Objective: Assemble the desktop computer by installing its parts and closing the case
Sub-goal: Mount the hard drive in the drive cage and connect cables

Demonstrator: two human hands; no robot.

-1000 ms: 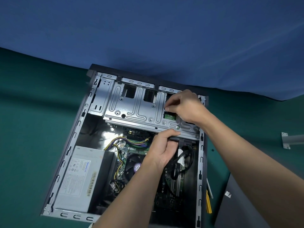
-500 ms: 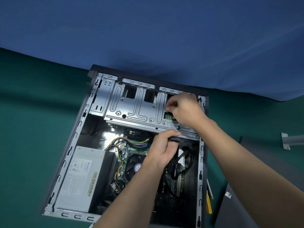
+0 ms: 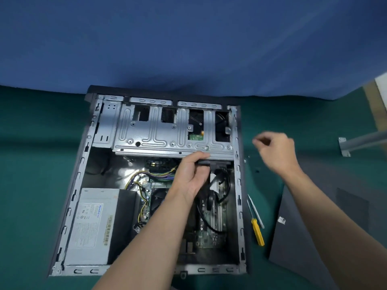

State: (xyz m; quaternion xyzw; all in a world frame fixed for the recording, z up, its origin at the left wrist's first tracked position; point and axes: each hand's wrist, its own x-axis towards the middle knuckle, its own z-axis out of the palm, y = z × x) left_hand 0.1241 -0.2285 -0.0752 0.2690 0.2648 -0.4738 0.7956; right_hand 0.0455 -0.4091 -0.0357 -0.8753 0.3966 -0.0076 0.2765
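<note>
Right now the open computer case (image 3: 80,176) lies on its side on the green bench (image 3: 31,185), directly under the left hand (image 3: 191,174). That hand grips the near edge of the silver drive cage (image 3: 159,139), thumb on top, fingers curled beneath by the black cables (image 3: 222,185). Below its wrist sits the motherboard (image 3: 209,239), and further to its left the grey power supply (image 3: 92,225). The right hand (image 3: 276,151) hovers off the case's right side, fingers curled and blurred; whether it pinches anything I cannot tell. Below it lies a yellow-handled screwdriver (image 3: 258,232), and the dark side panel (image 3: 297,237) lies under its forearm.
</note>
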